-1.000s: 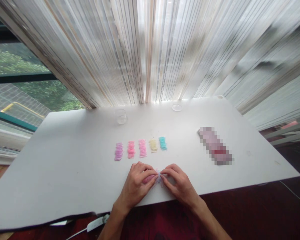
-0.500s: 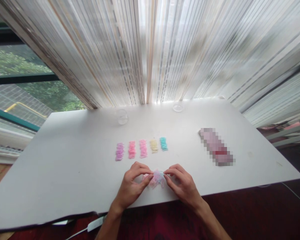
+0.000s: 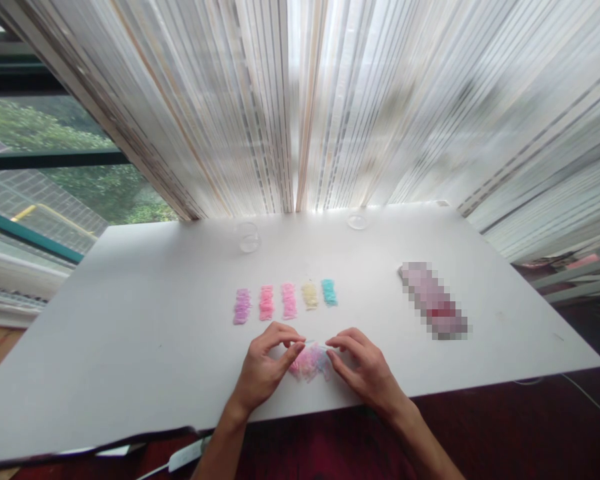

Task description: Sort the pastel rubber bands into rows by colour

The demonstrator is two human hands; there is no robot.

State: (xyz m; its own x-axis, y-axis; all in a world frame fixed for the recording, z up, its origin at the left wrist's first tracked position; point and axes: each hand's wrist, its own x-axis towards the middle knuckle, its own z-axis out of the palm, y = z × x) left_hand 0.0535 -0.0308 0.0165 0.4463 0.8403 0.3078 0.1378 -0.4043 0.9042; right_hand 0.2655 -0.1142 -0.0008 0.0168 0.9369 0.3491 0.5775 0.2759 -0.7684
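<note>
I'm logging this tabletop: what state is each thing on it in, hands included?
Left hand: pinching pale strand
Right hand: pinching strand's other end
Pale strand: spanning both hands
Mixed pile: loose, heaped
Five coloured rows: side by side, apart
Clear container: uncovered
Clear disc: flat, apart from container
Pixelated item: lying flat, details hidden

White table (image 3: 130, 347), smooth top. Upon it: one clear round container (image 3: 249, 243), far edge, left of centre; one clear shallow disc (image 3: 357, 223), far edge, right of it. Row of five small stacks, set apart: purple stack (image 3: 241, 307), coral-pink stack (image 3: 267, 303), light-pink stack (image 3: 289, 302), pale-yellow stack (image 3: 310, 297), turquoise stack (image 3: 329, 293). One loose pile of mixed pastel pieces (image 3: 309, 365), near edge. One oblong mauve object (image 3: 433, 300), right side, lying aslant, detail pixelated.
</note>
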